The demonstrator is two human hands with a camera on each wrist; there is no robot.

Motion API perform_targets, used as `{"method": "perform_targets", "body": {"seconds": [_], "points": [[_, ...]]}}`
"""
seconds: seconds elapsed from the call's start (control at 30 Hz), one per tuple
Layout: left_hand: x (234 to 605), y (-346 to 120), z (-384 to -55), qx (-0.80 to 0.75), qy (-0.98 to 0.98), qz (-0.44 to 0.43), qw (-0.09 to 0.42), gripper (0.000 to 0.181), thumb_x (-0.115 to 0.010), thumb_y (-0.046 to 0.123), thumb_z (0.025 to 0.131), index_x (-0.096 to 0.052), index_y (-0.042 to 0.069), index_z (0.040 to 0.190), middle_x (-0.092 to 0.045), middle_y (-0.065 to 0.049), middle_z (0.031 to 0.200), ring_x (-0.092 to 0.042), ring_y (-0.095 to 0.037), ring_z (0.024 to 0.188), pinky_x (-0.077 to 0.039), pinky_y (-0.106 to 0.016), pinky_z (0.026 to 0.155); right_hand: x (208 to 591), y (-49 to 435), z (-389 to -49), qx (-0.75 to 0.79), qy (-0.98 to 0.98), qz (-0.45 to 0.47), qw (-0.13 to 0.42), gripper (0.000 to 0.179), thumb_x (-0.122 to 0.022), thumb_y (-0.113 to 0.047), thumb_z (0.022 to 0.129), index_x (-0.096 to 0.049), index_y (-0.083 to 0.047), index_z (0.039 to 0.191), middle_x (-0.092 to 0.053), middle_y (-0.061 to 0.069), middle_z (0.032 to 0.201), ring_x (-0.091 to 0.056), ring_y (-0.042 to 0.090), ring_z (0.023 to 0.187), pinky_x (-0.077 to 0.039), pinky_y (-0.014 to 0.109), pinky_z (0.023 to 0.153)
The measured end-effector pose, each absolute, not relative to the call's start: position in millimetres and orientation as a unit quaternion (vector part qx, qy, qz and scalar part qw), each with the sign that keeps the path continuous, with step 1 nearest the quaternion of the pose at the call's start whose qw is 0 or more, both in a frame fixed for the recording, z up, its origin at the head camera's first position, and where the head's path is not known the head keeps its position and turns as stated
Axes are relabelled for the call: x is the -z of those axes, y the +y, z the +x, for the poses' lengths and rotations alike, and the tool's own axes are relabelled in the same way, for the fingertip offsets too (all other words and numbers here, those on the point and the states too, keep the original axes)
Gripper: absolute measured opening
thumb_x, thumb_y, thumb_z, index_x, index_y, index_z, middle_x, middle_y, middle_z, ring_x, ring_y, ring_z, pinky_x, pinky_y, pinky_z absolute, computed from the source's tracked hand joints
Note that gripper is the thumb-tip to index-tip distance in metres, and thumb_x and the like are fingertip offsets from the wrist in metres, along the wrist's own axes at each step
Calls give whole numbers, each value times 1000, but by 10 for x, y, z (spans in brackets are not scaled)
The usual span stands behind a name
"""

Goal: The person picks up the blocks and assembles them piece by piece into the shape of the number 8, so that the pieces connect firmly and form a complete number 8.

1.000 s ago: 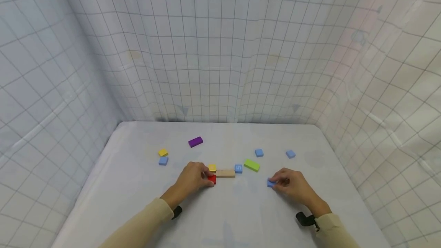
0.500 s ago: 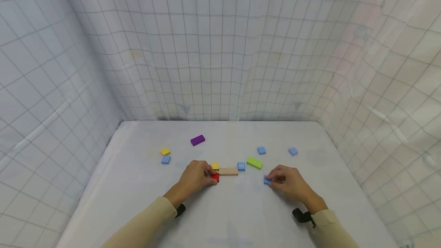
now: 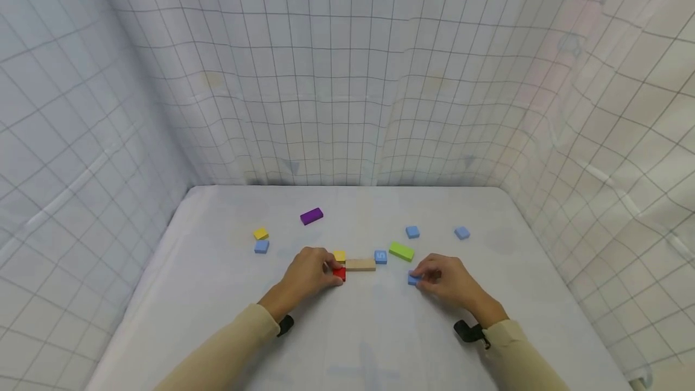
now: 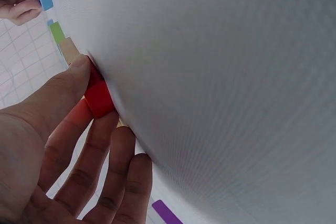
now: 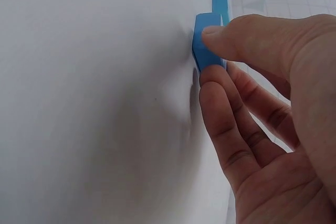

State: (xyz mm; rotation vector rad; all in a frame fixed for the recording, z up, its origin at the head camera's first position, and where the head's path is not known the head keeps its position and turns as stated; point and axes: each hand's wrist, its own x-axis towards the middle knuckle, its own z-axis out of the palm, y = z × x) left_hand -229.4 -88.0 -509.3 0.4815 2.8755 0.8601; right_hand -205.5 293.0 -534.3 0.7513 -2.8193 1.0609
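My left hand (image 3: 311, 273) pinches a red block (image 4: 100, 98) between thumb and fingers, down at the table surface. Just beyond it lies a yellow block (image 3: 339, 255), and a plain wooden block (image 3: 361, 265) extends to the right of the red one. At that wooden block's far right end sits a blue block (image 3: 380, 257) marked with a white figure like a 5. My right hand (image 3: 447, 281) holds another blue block (image 5: 206, 40) by thumb and fingertips, low over the table, to the right of the row. The fingers partly cover both held blocks.
A lime green block (image 3: 401, 251) lies slantwise between the row and the right hand. Farther back are a purple block (image 3: 312, 216) and two blue blocks, one (image 3: 412, 232) near the green. At left, a yellow block (image 3: 261, 233) lies close to a blue block (image 3: 262, 247).
My right hand has slid leftward with its blue block, closer to the row. The left hand stays on the red block. The head view has shifted slightly.
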Motion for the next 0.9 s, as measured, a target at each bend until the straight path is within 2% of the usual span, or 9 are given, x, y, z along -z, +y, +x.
{"method": "perform_targets", "body": {"seconds": [0.5,0.9], "points": [[5134,-884,-2253,-285,943,167,39,25,-104,21,91,-91,14,111,-77,3,96,-62,-13,87,-56,-28,78,5281,2649,-2137,-327,-905,271,-13,23,-93,0,95,-88,-16,112,-80,-3,110,-69,-1,94,-65,23,88],[5145,-888,-2258,-294,941,168,27,26,-104,22,90,-91,14,111,-78,3,98,-63,-13,88,-57,-29,79,5235,2469,-2176,-319,-900,297,-6,20,-92,-2,98,-87,-10,115,-82,2,111,-74,5,95,-67,24,88]]}}
